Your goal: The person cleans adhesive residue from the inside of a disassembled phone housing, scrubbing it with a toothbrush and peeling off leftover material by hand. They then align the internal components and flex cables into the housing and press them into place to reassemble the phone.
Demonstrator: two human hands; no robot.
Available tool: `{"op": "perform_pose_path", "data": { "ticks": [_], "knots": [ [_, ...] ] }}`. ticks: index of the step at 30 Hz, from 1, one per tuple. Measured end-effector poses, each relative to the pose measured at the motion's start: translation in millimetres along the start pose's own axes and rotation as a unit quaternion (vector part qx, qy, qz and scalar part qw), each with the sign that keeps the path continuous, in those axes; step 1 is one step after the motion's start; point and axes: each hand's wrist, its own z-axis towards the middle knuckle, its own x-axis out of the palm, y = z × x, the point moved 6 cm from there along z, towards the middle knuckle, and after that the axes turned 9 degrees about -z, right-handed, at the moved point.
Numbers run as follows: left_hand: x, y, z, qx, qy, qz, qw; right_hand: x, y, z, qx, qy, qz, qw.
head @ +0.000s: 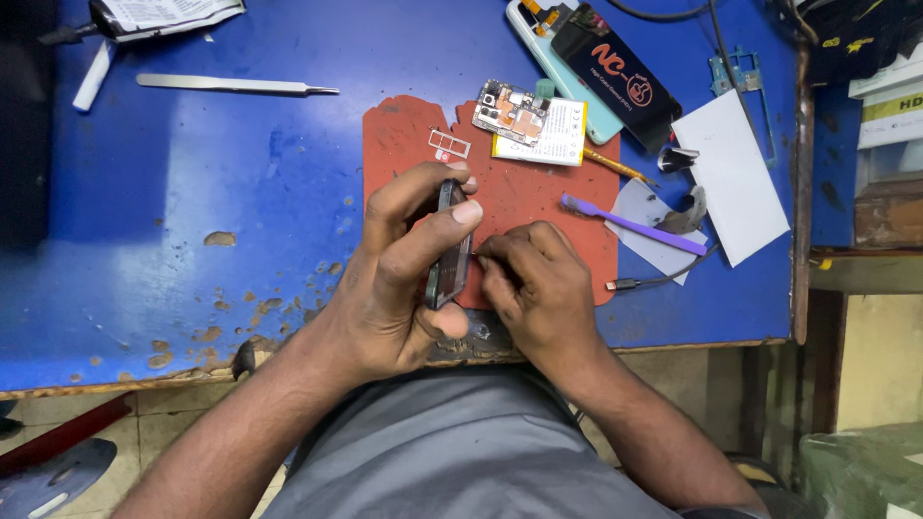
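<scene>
Head view: we gripped dark phone (449, 252) on edge in left hand (399, 279); right hand (538, 284) pinched thin tool against its side, over red mat (404, 130) near blue table (192, 192) front edge.

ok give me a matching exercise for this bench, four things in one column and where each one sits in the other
Things:
1. phone
2. metal tweezers
3. purple plastic tool
4. circuit board

Places:
A. on the yellow-edged battery at the red mat's top edge
B. on edge between the left hand and right hand
C. alone on the blue table, upper left
D. lying across the red mat's right edge

Pairs: 1-B, 2-C, 3-D, 4-A
</scene>
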Motion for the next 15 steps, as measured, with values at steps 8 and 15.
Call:
{"op": "perform_pose_path", "data": {
  "ticks": [8, 15],
  "knots": [
    [-4.1, 2.0, -3.0, 0.007, -0.002, -0.002, 1.0, 1.2, 11.6, -8.1, 0.004, 0.022, 0.003, 1.0],
    [-1.5, 3.9, -1.6, 0.011, 0.004, -0.001, 1.0, -0.1, 5.8, -10.3, 0.035, 0.056, 0.05, 0.997]
  ]
}}
